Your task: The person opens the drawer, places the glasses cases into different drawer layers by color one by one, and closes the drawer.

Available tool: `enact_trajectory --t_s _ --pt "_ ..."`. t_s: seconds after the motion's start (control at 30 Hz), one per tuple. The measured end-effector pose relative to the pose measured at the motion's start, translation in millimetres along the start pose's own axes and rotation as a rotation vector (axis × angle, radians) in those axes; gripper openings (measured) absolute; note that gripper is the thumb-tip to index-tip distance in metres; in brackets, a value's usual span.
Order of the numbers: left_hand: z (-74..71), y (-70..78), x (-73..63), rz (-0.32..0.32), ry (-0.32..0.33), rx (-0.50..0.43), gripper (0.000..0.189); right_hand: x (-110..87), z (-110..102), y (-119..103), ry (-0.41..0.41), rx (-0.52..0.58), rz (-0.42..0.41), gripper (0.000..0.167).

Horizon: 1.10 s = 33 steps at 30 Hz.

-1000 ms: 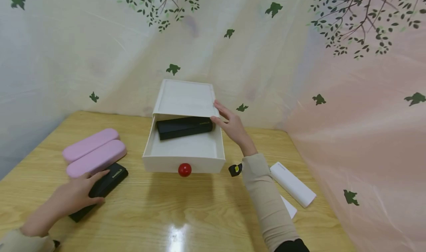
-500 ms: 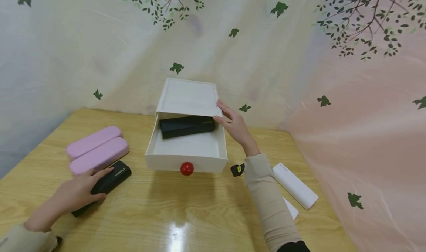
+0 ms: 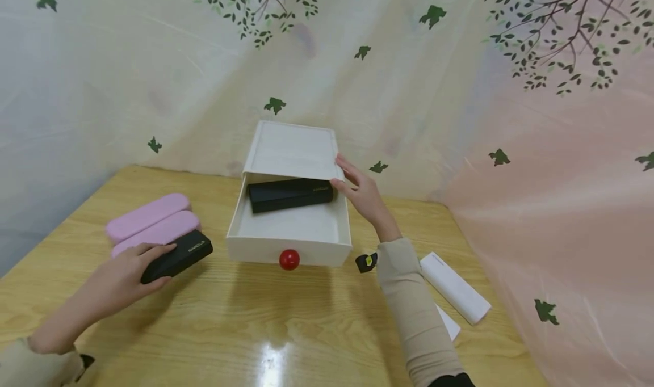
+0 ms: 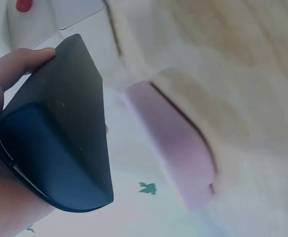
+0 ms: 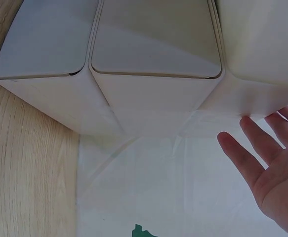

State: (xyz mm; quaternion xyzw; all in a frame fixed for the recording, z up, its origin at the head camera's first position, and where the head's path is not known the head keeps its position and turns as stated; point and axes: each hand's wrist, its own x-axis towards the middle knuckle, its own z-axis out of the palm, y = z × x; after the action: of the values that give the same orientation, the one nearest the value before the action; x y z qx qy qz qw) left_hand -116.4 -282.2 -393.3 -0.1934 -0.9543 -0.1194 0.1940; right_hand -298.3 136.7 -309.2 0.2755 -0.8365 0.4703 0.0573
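My left hand (image 3: 120, 273) grips a black glasses case (image 3: 179, 255) with pale lettering, raised a little above the table beside the pink cases. The left wrist view shows the thumb along one edge of this black case (image 4: 60, 118). A white drawer box (image 3: 293, 148) stands at the middle with its drawer (image 3: 288, 225) pulled out, a red knob on its front. Inside the drawer lies another black glasses case (image 3: 291, 195). My right hand (image 3: 363, 197) rests against the right side of the box with fingers extended; in the right wrist view its fingertips touch white plastic.
Two pink glasses cases (image 3: 148, 217) lie side by side on the left of the wooden table (image 3: 286, 324). To the right lie a long white box (image 3: 455, 287), a second white item (image 3: 448, 322) partly under the sleeve, and a small black object (image 3: 365, 262). A leaf-patterned curtain hangs behind.
My left hand has lifted the black glasses case off the table and moved it slightly up and to the right. The right hand stays at the box. The head view shifted slightly.
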Motion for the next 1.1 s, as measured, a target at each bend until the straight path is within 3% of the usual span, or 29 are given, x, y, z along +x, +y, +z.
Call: enact_trajectory --t_s 0.07,0.3,0.47,0.57,0.73,0.9,1.1 --pt "-5.6 2.8 1.8 0.033 0.052 0.019 0.059 -0.6 0 -1 -0.004 0.006 -0.003 0.057" --pt "-27.7 13.6 11.4 0.059 0.068 0.031 0.059 -3.0 0 -7 -0.011 0.022 -0.005 0.056" --pt "-49.0 23.5 19.3 0.098 0.126 0.060 0.055 -1.8 1 -5 -0.017 0.021 0.002 0.057" --pt "-60.6 28.6 26.1 0.143 0.181 0.069 0.056 -5.8 0 -17 -0.024 0.027 0.011 0.056" --pt "-76.1 37.2 40.2 0.232 0.273 0.079 0.073 -13.0 -3 -37 -0.024 0.016 0.022 0.056" --pt "-90.2 48.1 53.0 0.282 0.347 0.117 0.075 -9.6 -2 -30 -0.023 0.029 0.021 0.055" --pt "-102.2 65.8 70.1 0.312 0.338 0.156 0.071 -0.7 2 -3 -0.010 0.041 -0.002 0.056"
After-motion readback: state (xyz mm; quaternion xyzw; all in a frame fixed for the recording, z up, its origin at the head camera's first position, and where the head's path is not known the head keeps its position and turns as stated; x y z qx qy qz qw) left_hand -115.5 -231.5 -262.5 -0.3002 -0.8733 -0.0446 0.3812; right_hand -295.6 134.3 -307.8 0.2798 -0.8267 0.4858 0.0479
